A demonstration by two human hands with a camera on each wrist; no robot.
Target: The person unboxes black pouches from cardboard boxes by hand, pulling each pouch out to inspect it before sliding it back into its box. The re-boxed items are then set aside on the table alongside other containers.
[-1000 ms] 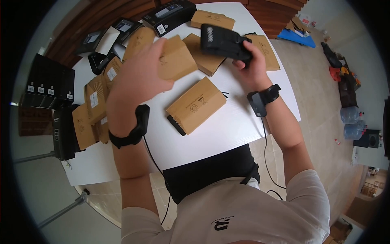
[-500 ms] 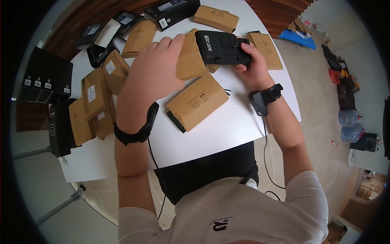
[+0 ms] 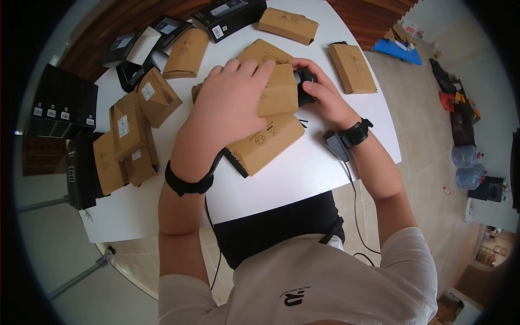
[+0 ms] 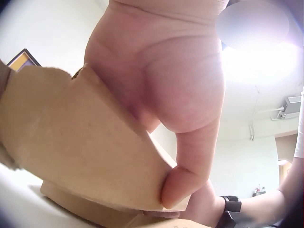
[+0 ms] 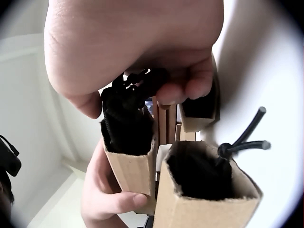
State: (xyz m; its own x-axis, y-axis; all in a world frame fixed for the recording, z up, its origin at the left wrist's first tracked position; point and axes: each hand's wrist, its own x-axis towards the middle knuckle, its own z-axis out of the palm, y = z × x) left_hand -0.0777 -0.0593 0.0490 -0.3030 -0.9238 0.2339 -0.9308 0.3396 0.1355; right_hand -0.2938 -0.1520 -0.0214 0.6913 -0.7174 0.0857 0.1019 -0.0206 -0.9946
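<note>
My left hand [image 3: 230,105] grips a brown cardboard sleeve [image 3: 281,92] from above; in the left wrist view the thumb presses the sleeve's side [image 4: 90,137]. A black pouch [image 3: 306,89] sits partly inside the sleeve's right-hand opening, pinched at its outer end by my right hand [image 3: 327,100]. The right wrist view shows the pouch [image 5: 126,109] in the open end, between thumb and fingers. Just below lies another sleeve [image 3: 271,142] with black content [image 5: 199,171] and a knotted black cord [image 5: 244,142] at its end.
Brown sleeves with white labels [image 3: 123,124] are piled at the left. Black boxes [image 3: 225,19] stand at the back and far left. More brown boxes lie at the back [image 3: 288,24] and right [image 3: 353,67]. Another brown box [image 3: 265,51] is behind the held sleeve.
The black pouch has gone from beside the sleeve to mostly inside it. My left hand has moved right with the sleeve, and my right hand has turned and shifted slightly left.
</note>
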